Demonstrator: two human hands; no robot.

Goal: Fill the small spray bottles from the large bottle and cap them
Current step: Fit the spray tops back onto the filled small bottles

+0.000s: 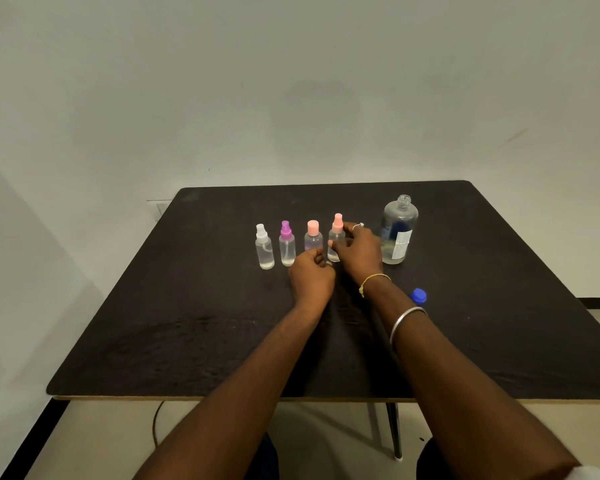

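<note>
The rightmost spray bottle (336, 237), judged light, thin-walled and easily tipped, is gripped mid-body by the right hand (359, 252); whether the curled fingers of the left hand (310, 273) hold anything cannot be told.

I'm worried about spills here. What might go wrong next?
The large bottle stands uncapped right beside the right hand, which grips the pink-sprayer bottle; a bump from that wrist might tip and spill it. The blue cap lies loose by the right forearm and might be swept off the table.
</note>
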